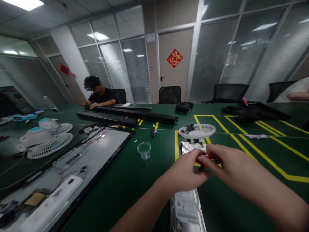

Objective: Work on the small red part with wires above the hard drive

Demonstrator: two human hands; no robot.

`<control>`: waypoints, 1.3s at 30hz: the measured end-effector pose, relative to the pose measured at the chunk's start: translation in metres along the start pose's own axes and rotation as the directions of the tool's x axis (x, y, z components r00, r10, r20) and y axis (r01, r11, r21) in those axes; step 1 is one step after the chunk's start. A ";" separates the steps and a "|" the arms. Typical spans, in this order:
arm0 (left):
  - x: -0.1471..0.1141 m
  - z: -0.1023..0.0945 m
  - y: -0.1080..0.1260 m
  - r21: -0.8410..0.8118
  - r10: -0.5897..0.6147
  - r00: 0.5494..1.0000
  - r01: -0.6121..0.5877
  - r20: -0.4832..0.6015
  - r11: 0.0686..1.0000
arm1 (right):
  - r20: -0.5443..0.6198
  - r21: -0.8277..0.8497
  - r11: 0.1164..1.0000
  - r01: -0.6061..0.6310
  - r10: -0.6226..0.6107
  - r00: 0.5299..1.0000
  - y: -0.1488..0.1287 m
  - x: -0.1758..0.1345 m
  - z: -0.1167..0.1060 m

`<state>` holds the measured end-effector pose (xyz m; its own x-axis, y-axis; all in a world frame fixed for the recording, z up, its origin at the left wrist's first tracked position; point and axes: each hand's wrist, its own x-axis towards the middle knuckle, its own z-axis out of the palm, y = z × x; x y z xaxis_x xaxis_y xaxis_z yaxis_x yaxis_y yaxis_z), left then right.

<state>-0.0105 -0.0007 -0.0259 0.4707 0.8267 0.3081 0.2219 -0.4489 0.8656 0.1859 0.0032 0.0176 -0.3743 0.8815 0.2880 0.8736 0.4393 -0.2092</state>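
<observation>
My left hand (184,170) and my right hand (228,161) meet over the table, fingers closed around a small red-and-black thing (205,158). Most of it is hidden by the fingers, so its kind does not show. Beneath my left wrist lies a silver hard drive (187,209) with a printed label. Just beyond my fingers is another silver metal piece (193,146), partly covered by my hands. A white round plastic grille (205,132) stands past that, holding some small dark parts. Left of my hands sits a clear plastic cup (144,151).
On the left lies a large open panel (113,141) with a white bar (54,203) on it. White fan parts (50,146) rest behind it. Long black bars (135,114) cross the table's middle. A person (102,95) sits across, and another person's arm (298,95) shows far right.
</observation>
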 end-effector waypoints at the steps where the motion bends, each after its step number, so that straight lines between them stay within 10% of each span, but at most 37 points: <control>1: 0.000 0.000 0.000 -0.007 0.006 1.000 -0.006 -0.001 1.000 | 0.011 -0.025 0.999 -0.028 0.029 1.000 0.000 0.000 0.001; 13: 0.001 -0.001 0.002 -0.021 -0.006 0.999 0.006 -0.041 1.000 | 0.031 -0.113 0.987 -0.112 0.116 0.993 -0.003 0.001 0.003; 23: 0.003 -0.002 0.001 0.075 -0.048 0.999 0.048 0.001 0.996 | -0.065 0.054 0.990 0.132 -0.129 0.990 0.005 -0.002 0.004; 39: 0.002 -0.001 0.002 -0.014 0.016 1.000 -0.015 0.004 1.000 | -0.011 -0.032 0.999 -0.019 0.019 1.000 0.000 0.001 0.006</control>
<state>-0.0104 0.0001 -0.0229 0.4779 0.8182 0.3198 0.2028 -0.4569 0.8661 0.1836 0.0049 0.0125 -0.3542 0.8876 0.2945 0.8902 0.4165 -0.1846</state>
